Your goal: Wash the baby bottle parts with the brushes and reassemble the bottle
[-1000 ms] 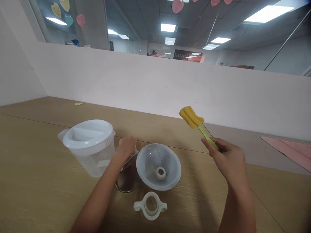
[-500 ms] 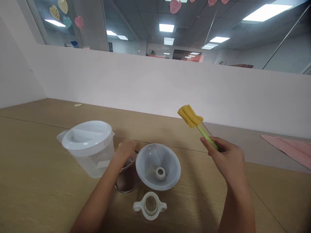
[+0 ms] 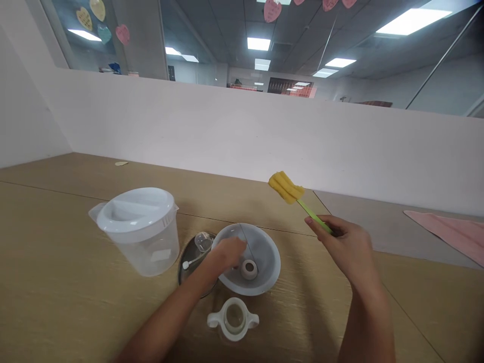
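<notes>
My right hand (image 3: 344,244) grips the green handle of a sponge brush (image 3: 286,187), its yellow head raised above the table. My left hand (image 3: 230,253) reaches into a whitish bowl (image 3: 266,247), fingers curled together and pointing down; whatever they hold is hidden. Beside those fingers in the bowl lies a white ring (image 3: 249,269). Under my left forearm sits a round metal plate (image 3: 184,280), bearing a clear plastic cap (image 3: 203,241) and a thin straw with a white end (image 3: 191,261). In front of the bowl stands a white two-handled bottle piece (image 3: 233,319).
A translucent lidded pitcher (image 3: 138,232) stands left of the plate. A pink cloth (image 3: 446,232) lies at the far right. Behind the wooden table (image 3: 68,242) rises a white wall (image 3: 181,131) with a window above. A small pale flat piece (image 3: 121,163) lies near the wall.
My left hand has moved right from over the plate into the bowl, uncovering the clear cap and straw. The sponge brush has shifted slightly left and down in my right hand.
</notes>
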Available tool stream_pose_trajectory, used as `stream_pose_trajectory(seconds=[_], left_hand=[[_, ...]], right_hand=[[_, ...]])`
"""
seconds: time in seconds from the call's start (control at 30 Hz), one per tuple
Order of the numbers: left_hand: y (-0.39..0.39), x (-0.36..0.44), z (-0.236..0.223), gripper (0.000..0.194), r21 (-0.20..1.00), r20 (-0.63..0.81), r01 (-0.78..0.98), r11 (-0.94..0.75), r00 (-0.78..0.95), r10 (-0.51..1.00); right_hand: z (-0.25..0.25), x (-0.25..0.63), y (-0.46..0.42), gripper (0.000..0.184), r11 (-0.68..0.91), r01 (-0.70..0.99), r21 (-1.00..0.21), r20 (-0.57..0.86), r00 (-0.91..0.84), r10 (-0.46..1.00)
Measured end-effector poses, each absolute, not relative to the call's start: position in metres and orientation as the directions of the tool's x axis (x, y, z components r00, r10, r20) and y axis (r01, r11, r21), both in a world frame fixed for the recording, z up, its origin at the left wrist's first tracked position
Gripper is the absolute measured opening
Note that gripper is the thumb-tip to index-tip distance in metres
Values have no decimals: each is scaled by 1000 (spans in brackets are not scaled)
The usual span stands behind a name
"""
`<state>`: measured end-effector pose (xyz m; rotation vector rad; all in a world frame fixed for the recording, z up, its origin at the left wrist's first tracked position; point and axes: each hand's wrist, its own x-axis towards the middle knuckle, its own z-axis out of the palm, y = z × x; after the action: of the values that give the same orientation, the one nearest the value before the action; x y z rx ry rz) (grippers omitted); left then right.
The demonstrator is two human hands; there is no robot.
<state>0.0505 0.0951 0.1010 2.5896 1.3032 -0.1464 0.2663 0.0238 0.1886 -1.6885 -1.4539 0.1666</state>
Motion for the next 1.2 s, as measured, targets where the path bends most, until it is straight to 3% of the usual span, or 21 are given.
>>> stream_pose_trajectory(seconds=[0.07,0.2,0.4,0.5,0.63,0.73,0.9,1.0,1.1,1.2], left_hand=[[98,42,110,52,276,-111,765,-582,627,771],[97,22,139,53,551,198,602,-579,579,791],[85,13,163,57,734,412,367,-571,427,805],[80,13,167,53,757,496,240,-608,396,773],[79,13,167,47,757,530,215,-617,351,772],[80,12,167,47,754,538,221,-619,333,774],[78,12,169,46,748,571,179,-639,317,758],[77,11,169,46,749,571,181,-638,312,759],[77,11,170,47,746,570,193,-637,308,762],[76,10,171,46,733,586,194,-652,308,750]], right_hand=[[189,268,24,42,64,740,-669,412,298,861],[190,270,24,49,104,736,-669,366,204,908],[193,263,23,50,117,740,-662,176,2,984],[193,258,20,50,107,733,-672,177,19,984],[189,260,19,51,129,739,-661,224,30,974],[185,264,21,52,80,810,-581,297,119,947],[182,273,26,52,-136,894,-427,410,326,852],[186,273,23,52,-53,858,-511,392,288,874],[193,267,15,49,154,744,-650,335,99,937],[195,260,11,45,214,666,-714,272,-18,962]])
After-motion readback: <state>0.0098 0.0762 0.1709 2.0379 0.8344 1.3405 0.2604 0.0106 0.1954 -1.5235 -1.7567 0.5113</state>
